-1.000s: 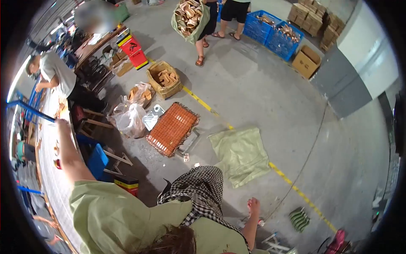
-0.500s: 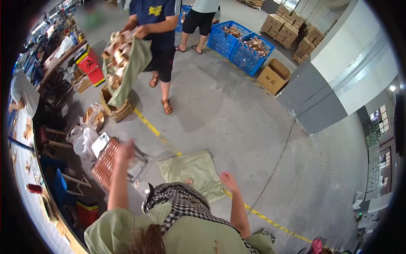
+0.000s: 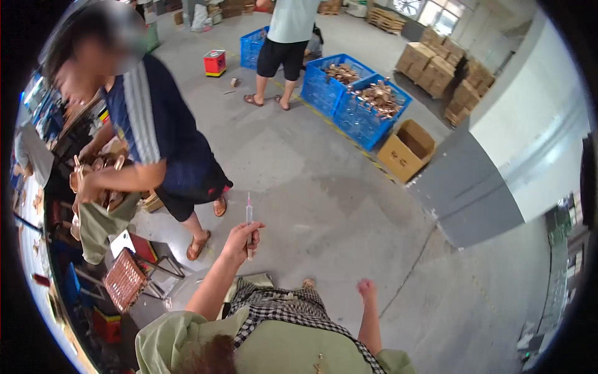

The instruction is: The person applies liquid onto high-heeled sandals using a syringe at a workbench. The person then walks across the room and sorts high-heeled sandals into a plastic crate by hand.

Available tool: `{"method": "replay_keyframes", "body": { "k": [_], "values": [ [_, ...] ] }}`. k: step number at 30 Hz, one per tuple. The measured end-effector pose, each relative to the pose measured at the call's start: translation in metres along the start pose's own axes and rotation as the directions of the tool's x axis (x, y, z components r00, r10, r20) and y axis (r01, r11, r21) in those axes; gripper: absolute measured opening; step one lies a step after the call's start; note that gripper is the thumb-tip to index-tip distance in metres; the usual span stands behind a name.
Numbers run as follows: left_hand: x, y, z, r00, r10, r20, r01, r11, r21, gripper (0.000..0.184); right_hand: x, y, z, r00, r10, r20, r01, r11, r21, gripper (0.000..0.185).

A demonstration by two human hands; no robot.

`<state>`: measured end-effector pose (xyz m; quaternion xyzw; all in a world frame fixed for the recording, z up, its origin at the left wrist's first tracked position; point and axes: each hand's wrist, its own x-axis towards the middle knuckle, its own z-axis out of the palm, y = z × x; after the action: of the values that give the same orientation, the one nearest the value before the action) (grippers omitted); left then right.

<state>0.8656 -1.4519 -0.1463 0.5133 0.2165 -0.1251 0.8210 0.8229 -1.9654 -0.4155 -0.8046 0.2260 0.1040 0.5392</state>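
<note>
My left hand (image 3: 240, 242) is raised in front of me, its fingers closed round a slim clear syringe (image 3: 249, 215). The syringe points upward, with a pink needle hub and a thin needle at its top. Low on my right side hangs my right hand (image 3: 367, 288), small and smeared, so its fingers cannot be made out. A green cloth sack (image 3: 258, 278) lies on the floor by my feet, mostly covered by my checked apron (image 3: 280, 299).
A co-worker (image 3: 168, 124) at left carries a green sack (image 3: 103, 227) of copper-coloured parts. Near them stands a woven-seat stool (image 3: 124, 279). Blue crates (image 3: 367, 118) of similar parts, an open carton (image 3: 406, 149) and a pillar (image 3: 479, 187) are on the right. Another person (image 3: 286, 50) stands behind.
My left hand has moved right and now shows the syringe. My right hand has shifted right and down. The co-worker has moved left and closer with the sack of parts.
</note>
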Motion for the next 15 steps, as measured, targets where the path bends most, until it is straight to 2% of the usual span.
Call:
{"method": "replay_keyframes", "body": {
  "k": [1,2,4,5,6,7,8,9,11,13,14,15],
  "values": [
    [0.017,-0.001,0.01,0.998,-0.045,-0.043,0.039,0.99,-0.134,0.021,0.04,-0.013,0.004,0.977,-0.209,0.039,0.213,0.962,-0.17,0.027],
    [0.029,0.002,0.019,0.992,-0.096,-0.081,0.071,0.962,-0.265,0.021,0.071,-0.051,0.011,0.965,-0.245,0.095,0.258,0.949,-0.182,0.028],
    [0.043,0.034,0.042,0.98,-0.086,-0.18,0.054,0.983,-0.175,0.019,0.121,-0.18,0.042,0.953,-0.257,0.159,0.29,0.924,-0.248,0.029],
    [0.057,0.049,0.044,0.975,-0.035,-0.218,-0.006,0.983,-0.185,0.018,0.182,-0.181,0.071,0.941,-0.304,0.151,0.332,0.914,-0.234,0.03],
    [0.074,0.062,0.044,0.967,0.022,-0.255,-0.071,0.98,-0.187,0.018,0.198,-0.246,0.092,0.911,-0.325,0.254,0.385,0.892,-0.238,0.034],
    [0.094,0.072,0.04,0.956,0.069,-0.285,-0.132,0.969,-0.209,0.02,0.217,-0.291,0.129,0.889,-0.347,0.299,0.39,0.915,-0.1,0.034],
    [0.114,0.082,0.037,0.943,0.114,-0.314,-0.19,0.956,-0.225,0.022,0.237,-0.324,0.165,0.804,-0.458,0.378,0.504,0.863,-0.025,0.034],
    [0.131,0.099,0.037,0.951,0.059,-0.304,-0.15,0.947,-0.285,0.027,0.248,-0.362,0.203,0.718,-0.512,0.472,0.557,0.829,0.053,0.032],
    [0.166,0.132,0.046,0.917,0.058,-0.396,-0.186,0.938,-0.293,0.03,0.247,-0.436,0.266,0.478,-0.589,0.652,0.485,0.796,0.363,0.036],
    [0.218,0.165,0.04,0.887,0.06,-0.458,-0.21,0.936,-0.284,0.031,0.23,-0.528,0.293,0.318,-0.584,0.746,0.448,0.787,0.425,0.041],
    [0.242,0.178,0.033,0.895,0.032,-0.444,-0.205,0.915,-0.348,0.03,0.238,-0.548,0.315,0.318,-0.592,0.741,0.442,0.784,0.437,0.041],
    [0.272,0.202,0.021,0.907,0.012,-0.421,-0.202,0.889,-0.41,0.029,0.249,-0.57,0.337,0.273,-0.588,0.761,0.498,0.763,0.411,0.042]
  ]
}}
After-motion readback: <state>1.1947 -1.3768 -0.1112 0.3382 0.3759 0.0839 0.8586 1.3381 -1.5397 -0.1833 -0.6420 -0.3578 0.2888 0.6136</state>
